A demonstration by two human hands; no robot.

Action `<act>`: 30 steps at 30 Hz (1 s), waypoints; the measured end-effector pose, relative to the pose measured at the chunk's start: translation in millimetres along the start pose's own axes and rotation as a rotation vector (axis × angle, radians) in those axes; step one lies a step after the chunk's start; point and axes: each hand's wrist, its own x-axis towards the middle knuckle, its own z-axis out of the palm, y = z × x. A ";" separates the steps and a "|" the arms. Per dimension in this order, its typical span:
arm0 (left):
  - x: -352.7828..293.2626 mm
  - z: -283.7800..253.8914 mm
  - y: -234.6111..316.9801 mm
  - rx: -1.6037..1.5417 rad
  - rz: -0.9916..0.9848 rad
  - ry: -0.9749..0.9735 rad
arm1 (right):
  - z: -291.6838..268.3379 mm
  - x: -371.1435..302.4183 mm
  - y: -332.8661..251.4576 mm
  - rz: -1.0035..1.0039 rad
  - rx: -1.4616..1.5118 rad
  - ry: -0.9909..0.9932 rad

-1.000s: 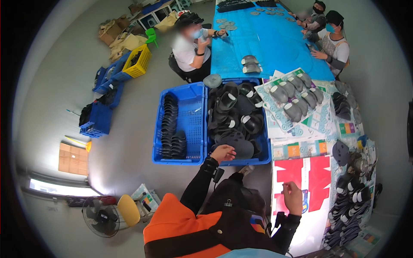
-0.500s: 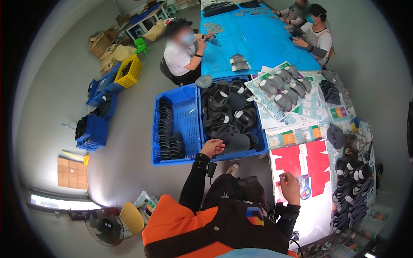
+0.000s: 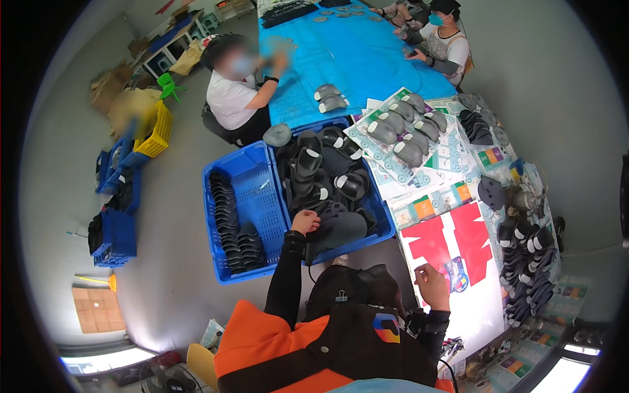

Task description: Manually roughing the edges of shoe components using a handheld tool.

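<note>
My left hand (image 3: 305,223) is over the near edge of the right blue crate, its fingers curled at the left edge of a dark grey rounded piece (image 3: 344,230). It appears to grip that piece, though the fingertips are partly hidden. Under and behind it lies a loose heap of dark curved shells (image 3: 306,162), some with white patches. My right hand (image 3: 432,287) hovers by a white sheet with red cut-out shapes (image 3: 424,243). Its fingers are curled in, and nothing shows in them.
A blue crate (image 3: 216,252) on the left holds rows of nested dark pieces. Grey shells (image 3: 409,154) lie on printed sheets to the right, with stacked dark pieces (image 3: 527,275) farther right. Co-workers sit around the blue-covered table (image 3: 367,59).
The whole view has shifted, so the crates and table sit farther left. My left hand has stayed by the dark grey piece, and more of that piece shows. My right hand is nearly unchanged.
</note>
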 end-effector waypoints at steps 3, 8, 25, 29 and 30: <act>67.2 -34.0 -11.4 0.515 0.323 0.389 | 7.1 7.3 -11.1 0.010 -0.025 -0.033; 135.8 -15.8 77.9 0.731 0.412 0.575 | 24.5 16.1 -43.6 -0.123 -0.196 0.056; 214.7 -13.5 150.8 1.104 0.459 0.501 | 17.9 36.0 -147.6 0.089 -0.040 0.238; 208.5 -31.1 132.8 0.987 0.752 0.414 | 21.4 43.0 -136.4 -0.122 -0.140 0.226; 208.7 -37.7 128.4 1.031 0.708 0.376 | 22.2 46.2 -132.6 -0.135 -0.120 0.197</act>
